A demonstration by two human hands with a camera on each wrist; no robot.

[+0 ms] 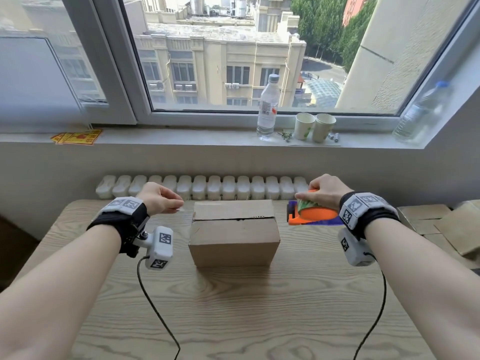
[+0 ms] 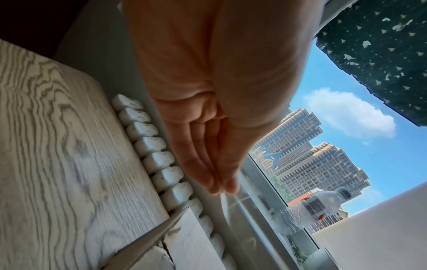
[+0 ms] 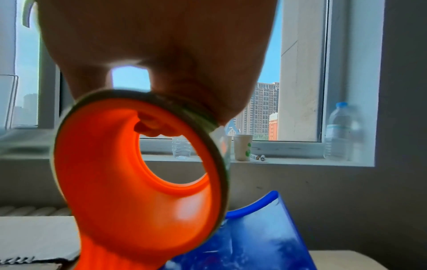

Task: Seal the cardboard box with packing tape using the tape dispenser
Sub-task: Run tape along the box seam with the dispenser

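Beside the box (image 1: 234, 233), right hand (image 1: 326, 191) grips dispenser (image 1: 313, 213); left hand (image 1: 159, 198) pinches tape end (image 1: 179, 209).

An upper-floor room in a city building: a wood-grain table (image 1: 233, 307) stands against a radiator (image 1: 202, 187) beneath a wide window (image 1: 233, 53) overlooking apartment blocks.

Beside the cardboard box (image 1: 233, 233), the right hand (image 1: 326, 192) covered the tape dispenser's (image 1: 315, 215) top. The strip between the left hand's fingertips (image 1: 179, 206) was too faint to identify.
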